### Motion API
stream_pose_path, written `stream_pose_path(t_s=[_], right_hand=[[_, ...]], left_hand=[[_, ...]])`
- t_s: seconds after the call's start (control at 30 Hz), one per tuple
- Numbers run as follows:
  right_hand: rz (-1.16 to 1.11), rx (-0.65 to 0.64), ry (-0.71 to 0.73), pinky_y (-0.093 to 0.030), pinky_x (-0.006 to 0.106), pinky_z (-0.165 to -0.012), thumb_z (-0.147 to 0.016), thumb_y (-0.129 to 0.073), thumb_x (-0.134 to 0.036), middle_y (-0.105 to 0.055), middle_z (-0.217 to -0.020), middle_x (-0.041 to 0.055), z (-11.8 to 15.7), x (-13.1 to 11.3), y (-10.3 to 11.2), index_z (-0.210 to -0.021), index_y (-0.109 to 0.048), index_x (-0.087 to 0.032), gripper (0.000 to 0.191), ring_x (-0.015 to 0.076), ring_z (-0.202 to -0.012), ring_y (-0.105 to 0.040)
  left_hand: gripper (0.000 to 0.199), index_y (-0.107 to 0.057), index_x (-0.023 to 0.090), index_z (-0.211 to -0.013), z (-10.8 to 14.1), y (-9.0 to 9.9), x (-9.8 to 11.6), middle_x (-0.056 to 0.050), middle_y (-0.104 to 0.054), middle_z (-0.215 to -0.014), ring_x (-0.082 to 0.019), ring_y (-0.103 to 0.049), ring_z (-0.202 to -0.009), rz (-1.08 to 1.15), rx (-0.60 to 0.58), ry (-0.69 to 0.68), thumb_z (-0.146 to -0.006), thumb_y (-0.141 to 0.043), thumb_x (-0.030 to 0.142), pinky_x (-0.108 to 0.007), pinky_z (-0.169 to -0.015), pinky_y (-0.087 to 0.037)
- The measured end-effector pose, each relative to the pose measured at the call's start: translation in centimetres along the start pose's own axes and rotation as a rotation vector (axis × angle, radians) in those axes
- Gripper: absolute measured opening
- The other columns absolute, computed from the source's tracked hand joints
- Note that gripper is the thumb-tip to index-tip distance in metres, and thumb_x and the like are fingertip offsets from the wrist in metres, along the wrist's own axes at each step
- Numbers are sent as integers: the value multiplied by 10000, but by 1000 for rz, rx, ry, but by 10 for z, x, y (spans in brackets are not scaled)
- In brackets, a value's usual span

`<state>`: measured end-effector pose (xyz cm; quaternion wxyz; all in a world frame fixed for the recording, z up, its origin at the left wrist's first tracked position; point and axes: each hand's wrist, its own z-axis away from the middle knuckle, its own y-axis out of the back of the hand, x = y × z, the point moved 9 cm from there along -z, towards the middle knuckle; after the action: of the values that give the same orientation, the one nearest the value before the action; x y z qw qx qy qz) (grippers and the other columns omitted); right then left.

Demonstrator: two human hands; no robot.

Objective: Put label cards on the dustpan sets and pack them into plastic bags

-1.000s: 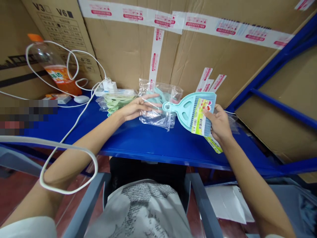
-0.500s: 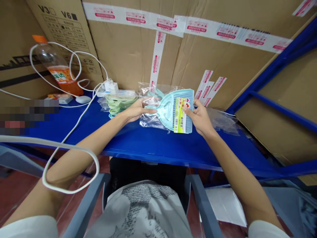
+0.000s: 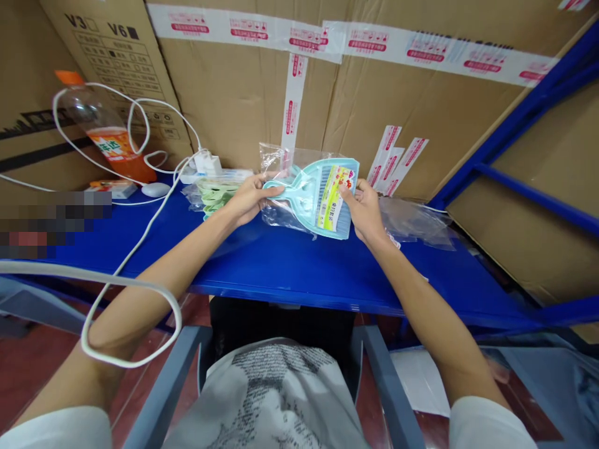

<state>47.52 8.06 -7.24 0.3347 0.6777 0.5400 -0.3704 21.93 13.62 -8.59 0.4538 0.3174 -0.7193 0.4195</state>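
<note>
Above the blue table I hold a light-blue dustpan (image 3: 306, 201) with a small brush (image 3: 345, 218) lying in its pan. A yellow, green and white label card (image 3: 331, 202) lies over the bristles. My left hand (image 3: 253, 196) pinches the handle end, thumb on top. My right hand (image 3: 365, 209) grips the wide end, its thumb pressed on the label and the fingers behind. Clear plastic film (image 3: 276, 159) shows around and behind the handle; whether the dustpan is inside it I cannot tell. Left of it, a stack of green dustpans (image 3: 218, 194) rests partly behind my left hand.
An orange drink bottle (image 3: 112, 146), a white mouse (image 3: 156, 189) and a white charger (image 3: 208, 163) stand at the left back. A looped white cable (image 3: 180, 318) hangs over my left arm. Clear plastic bags (image 3: 416, 221) lie at the right. Cardboard (image 3: 243, 93) walls the back.
Both hands have shifted slightly left and up in view with the dustpan, which is tilted a little clockwise. The label card sits more slanted. The grip stays the same.
</note>
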Motion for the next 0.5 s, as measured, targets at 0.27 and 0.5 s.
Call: stream_pose_path(t_s=[0.27,0.5], right_hand=[[365,139,336,-622,535,-1037,-1031,-711,-576,-786,-1117,44,13,-34,7,-1188,-730,-317,304,289,-1101,-763],[356,-46,328,-558,550,-1157,-914,-827,-706,-746,-1219,55,11,-39,4,-1280,-833,-339,518,303,-1198,-720]], left_hand=[[392,-811,112,-1143,1,-3,-13,-74,-826,-959,-203,-793,-845,4,13,25,-770,-927,85,-339,-836,-723],[361,-816,120,-1145,1,3,-8,-60,-829,-962,-193,-786,-851,15,63,13,-799,-900,57,-317,-812,-722]])
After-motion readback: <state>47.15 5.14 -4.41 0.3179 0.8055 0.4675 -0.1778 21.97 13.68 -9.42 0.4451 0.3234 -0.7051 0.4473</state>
